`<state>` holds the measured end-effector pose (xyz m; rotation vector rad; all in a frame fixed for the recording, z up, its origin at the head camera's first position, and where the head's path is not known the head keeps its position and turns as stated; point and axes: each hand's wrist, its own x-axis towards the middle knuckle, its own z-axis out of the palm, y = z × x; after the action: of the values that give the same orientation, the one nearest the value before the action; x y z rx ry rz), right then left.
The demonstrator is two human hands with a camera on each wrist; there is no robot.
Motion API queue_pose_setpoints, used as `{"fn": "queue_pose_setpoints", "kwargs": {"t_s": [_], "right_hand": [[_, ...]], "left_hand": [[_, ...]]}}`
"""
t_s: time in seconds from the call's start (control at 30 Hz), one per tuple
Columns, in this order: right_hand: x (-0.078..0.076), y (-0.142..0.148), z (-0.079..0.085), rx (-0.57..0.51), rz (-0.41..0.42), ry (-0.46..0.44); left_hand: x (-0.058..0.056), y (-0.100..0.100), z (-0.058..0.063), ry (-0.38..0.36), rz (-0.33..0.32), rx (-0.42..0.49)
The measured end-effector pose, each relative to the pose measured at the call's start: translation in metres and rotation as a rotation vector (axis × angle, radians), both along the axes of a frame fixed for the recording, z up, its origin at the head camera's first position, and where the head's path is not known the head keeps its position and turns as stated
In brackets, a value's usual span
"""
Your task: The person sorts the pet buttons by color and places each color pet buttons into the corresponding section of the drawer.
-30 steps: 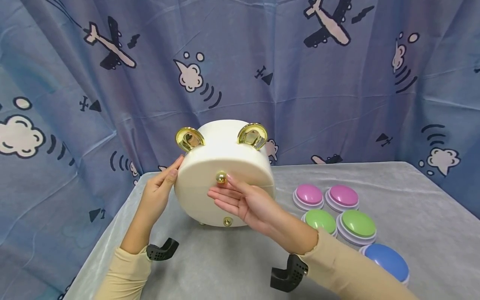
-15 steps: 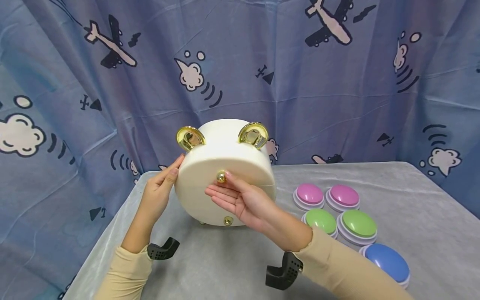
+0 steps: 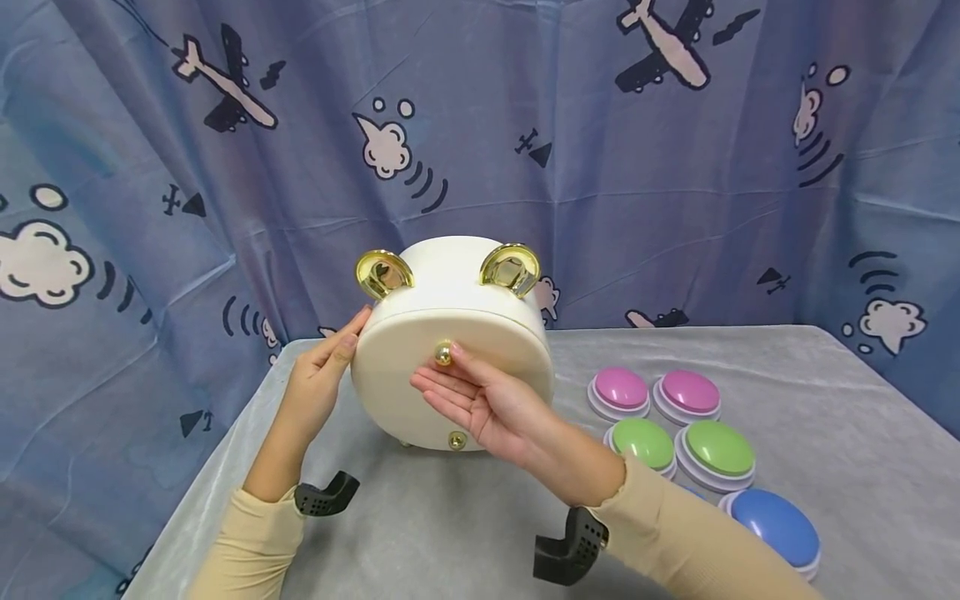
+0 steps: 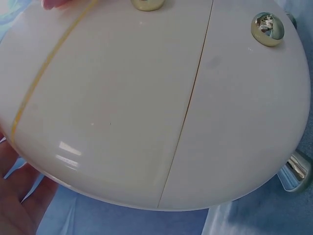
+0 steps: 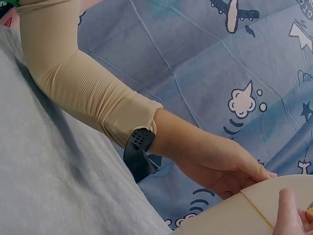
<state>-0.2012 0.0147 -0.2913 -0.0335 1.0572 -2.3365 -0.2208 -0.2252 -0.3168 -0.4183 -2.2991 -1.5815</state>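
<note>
A white rounded drawer box (image 3: 397, 392) with two gold ears stands upright on the table. Its front carries a gold upper knob (image 3: 443, 353) and a gold lower knob (image 3: 457, 439). My right hand (image 3: 487, 408), palm up, pinches the upper knob between thumb and forefinger; the other fingers stretch out below it. My left hand (image 3: 315, 383) rests with straight fingers against the box's left side, just under the left ear. In the left wrist view, a yellow line (image 4: 46, 66) crosses the front near the left hand's fingers (image 4: 34, 200), and a thin dark seam lies further right.
Several dome buttons stand to the right: pink (image 3: 621, 389), green (image 3: 720, 447) and blue (image 3: 776, 527), partly beside the right sleeve (image 3: 697, 533). A grey cloth (image 3: 420, 533) covers the table. Behind hangs a blue curtain (image 3: 480, 150) with aeroplane prints.
A thin line now shows along the top edge of the box front, and the seam at its right side no longer shows. The right hand shifted slightly left and up. The left hand stays.
</note>
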Motion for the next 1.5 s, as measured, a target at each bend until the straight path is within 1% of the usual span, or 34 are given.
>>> {"fn": "queue_pose_setpoints", "kwargs": {"t_s": [0.23, 0.5, 0.67, 0.87, 1.2, 1.5], "right_hand": [[0.005, 0.003, -0.001, -0.013, -0.002, 0.003], [0.016, 0.005, -0.001, -0.022, 0.026, 0.019], [0.022, 0.006, -0.002, -0.018, 0.046, 0.037], [0.027, 0.007, -0.002, -0.001, 0.064, 0.040], [0.040, 0.008, -0.004, 0.030, 0.080, 0.071], [0.052, 0.008, -0.005, 0.040, 0.086, 0.087]], "left_hand": [[-0.003, -0.001, 0.001, -0.006, -0.017, -0.003], [-0.004, -0.001, 0.002, -0.049, -0.031, 0.023], [-0.004, 0.000, 0.001, -0.043, -0.030, 0.033], [-0.003, -0.001, 0.001, -0.062, -0.017, 0.036], [-0.002, -0.001, 0.001, -0.030, -0.011, 0.034], [-0.002, -0.002, -0.001, -0.025, -0.010, 0.042]]}}
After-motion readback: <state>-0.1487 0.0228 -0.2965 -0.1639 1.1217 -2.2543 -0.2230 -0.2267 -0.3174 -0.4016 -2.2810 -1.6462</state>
